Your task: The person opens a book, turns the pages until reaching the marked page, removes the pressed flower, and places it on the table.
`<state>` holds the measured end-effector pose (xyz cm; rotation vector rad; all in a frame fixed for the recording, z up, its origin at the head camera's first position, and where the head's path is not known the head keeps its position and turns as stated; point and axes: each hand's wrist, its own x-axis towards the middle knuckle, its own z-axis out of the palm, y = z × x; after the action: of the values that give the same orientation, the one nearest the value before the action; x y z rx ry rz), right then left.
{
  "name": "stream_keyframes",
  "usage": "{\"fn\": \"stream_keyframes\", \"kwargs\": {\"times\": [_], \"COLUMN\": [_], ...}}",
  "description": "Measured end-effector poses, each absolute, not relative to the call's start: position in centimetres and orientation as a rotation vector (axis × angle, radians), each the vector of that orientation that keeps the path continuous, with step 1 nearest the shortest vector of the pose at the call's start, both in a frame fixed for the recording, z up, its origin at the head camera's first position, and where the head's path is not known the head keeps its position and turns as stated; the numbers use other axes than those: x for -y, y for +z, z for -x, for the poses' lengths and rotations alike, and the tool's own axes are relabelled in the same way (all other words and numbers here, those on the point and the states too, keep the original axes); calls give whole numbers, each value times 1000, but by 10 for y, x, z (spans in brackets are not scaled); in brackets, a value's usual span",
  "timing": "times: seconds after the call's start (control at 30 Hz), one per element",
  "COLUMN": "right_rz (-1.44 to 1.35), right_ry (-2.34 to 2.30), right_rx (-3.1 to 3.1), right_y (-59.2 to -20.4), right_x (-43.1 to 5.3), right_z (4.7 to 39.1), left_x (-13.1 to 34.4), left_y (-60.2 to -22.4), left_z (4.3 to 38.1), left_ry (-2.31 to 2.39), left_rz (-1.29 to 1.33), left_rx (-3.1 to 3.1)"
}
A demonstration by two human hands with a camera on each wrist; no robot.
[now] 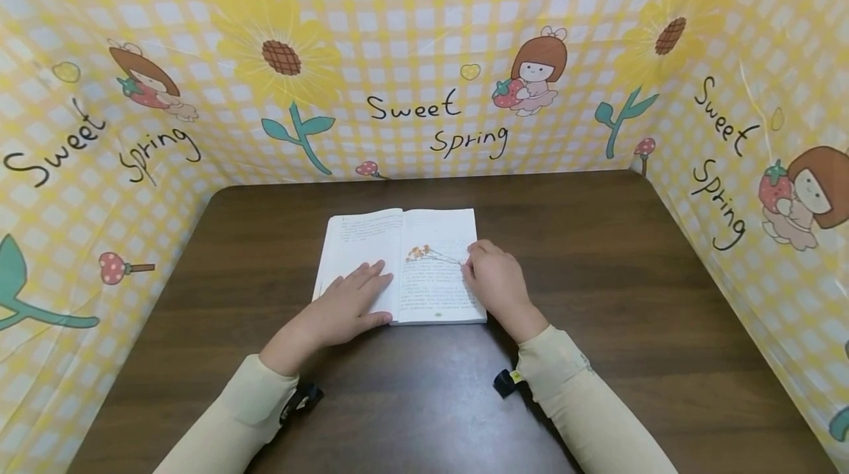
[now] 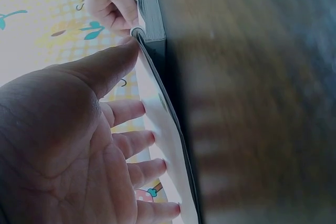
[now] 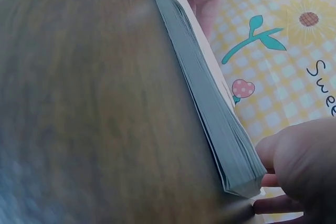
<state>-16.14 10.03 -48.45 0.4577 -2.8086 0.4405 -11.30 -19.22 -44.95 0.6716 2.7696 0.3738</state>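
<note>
An open book (image 1: 434, 229) lies on the table with printed text on both pages. Across its right page rests a dried flower sprig (image 1: 419, 253), its small orange blooms toward the spine and its thin stems running right. My right hand (image 1: 497, 279) is at the right edge of the book, fingers curled, and pinches the stem ends. Spread over the left page, my left hand (image 1: 341, 308) presses it down with straight fingers. In the left wrist view its fingertips (image 2: 140, 142) touch the paper. The right wrist view shows the thick page block (image 3: 210, 103); the sprig is hidden there.
The book lies on a dark brown wooden table (image 1: 597, 253). Yellow checked cloth (image 1: 411, 32) printed with sunflowers and "Sweet Spring" rises behind it and along both sides. A small black device (image 1: 505, 383) is strapped at the right wrist, another (image 1: 301, 400) at the left.
</note>
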Motion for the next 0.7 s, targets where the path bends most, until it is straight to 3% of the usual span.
{"fn": "stream_keyframes", "kwargs": {"times": [0.7], "right_rz": [-458], "right_ry": [921], "right_rx": [2734], "right_y": [-502], "right_x": [-122], "right_z": [171], "left_x": [195], "left_y": [-451], "left_z": [114], "left_ry": [381], "left_rz": [-689], "left_rx": [-2766]}}
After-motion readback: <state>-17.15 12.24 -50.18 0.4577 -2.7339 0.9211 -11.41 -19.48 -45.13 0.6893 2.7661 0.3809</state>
